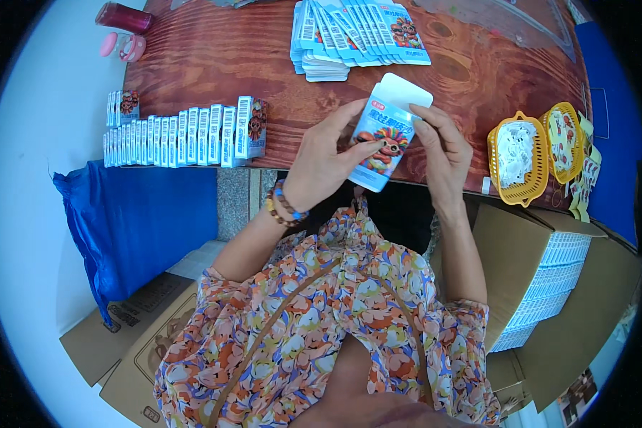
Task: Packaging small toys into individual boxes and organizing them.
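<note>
A small blue carton (383, 140) with a colourful cartoon figure is held up over the table's near edge. Its white top flap (404, 93) stands open. My left hand (327, 151) grips the carton from the left, thumb across its front. My right hand (442, 146) has thumb and fingers closed at the carton's upper right edge, beside the flap; whether anything small is between them cannot be made out. Beyond the carton lies a stack of flat blue cartons (360, 36), fanned out. To the left, a row of filled-out cartons (185, 137) stands along the table edge.
Two yellow baskets, one with white small packets (515, 153) and one with printed pieces (563, 143), sit at the right edge. A large cardboard box (508, 264) holding many cartons stands below. A red jar (125, 18) and a pink container (130, 48) are far left. Blue cloth (139, 228) hangs at left.
</note>
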Tool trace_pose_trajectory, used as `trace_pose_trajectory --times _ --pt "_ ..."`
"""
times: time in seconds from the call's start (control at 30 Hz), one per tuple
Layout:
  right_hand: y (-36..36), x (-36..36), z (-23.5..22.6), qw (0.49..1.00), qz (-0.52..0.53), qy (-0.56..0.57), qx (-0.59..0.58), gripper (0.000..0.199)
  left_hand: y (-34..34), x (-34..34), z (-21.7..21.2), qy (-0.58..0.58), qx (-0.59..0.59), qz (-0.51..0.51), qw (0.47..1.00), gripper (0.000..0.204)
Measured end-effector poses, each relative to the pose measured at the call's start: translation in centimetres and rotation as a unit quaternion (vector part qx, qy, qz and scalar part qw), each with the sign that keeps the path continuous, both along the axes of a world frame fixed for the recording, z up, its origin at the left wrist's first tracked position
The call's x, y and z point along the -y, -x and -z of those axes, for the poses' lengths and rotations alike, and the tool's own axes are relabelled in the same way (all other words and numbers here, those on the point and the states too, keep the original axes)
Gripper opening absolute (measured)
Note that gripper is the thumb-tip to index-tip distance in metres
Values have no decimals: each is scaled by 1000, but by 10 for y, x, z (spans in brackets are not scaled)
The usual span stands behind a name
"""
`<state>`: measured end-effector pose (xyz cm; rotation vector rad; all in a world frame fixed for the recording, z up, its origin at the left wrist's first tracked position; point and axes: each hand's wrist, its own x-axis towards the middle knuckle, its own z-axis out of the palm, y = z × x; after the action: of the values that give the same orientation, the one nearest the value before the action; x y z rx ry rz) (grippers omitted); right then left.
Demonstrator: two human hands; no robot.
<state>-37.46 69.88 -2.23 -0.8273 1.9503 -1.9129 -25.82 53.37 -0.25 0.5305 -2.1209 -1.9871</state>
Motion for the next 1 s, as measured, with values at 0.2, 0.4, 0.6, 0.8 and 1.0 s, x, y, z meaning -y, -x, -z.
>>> trace_pose_trajectory --times 0.2,0.4,0.6,0.8,1.0 --pt "13 -5 -13 996 -78 -15 -33 19 -8 8 -9 45 -19 49 998 57" --pt "15 -10 -12 991 -106 -59 -62 18 -9 17 -5 89 -21 109 990 55" --pt "7 -4 -37 994 -73 -37 79 19 -8 14 -6 18 -1 112 994 58" --pt "34 3 -41 981 -131 -45 135 21 -11 10 -3 26 -24 107 994 59" --pt "43 2 -51 951 -217 -104 192 17 -13 11 -4 -12 -34 110 993 61"
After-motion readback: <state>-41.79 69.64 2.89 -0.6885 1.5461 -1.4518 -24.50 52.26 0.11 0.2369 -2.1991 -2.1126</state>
